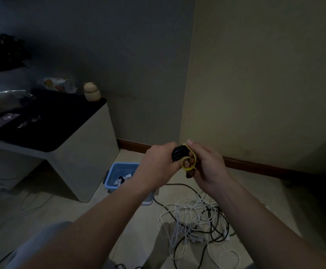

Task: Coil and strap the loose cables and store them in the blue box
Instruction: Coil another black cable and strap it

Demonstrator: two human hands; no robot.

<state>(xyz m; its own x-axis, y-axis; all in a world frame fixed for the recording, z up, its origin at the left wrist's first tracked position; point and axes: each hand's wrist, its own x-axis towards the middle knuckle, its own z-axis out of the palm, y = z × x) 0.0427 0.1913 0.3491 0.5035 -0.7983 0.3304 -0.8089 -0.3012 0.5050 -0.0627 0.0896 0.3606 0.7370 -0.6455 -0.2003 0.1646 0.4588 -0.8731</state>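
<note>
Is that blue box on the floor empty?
No, the blue box holds a small bundle of white and black cable on its bottom.

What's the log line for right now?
step: strapping | left hand: grips black coiled cable | right hand: pinches yellow strap | blue box: holds bundle | loose cables: on floor

Blue box [127, 164] near side behind L forearm [123, 202]; black coil [178, 155] half under L hand [158, 160]; tabletop clutter [6, 100] too dim to ID.
</note>
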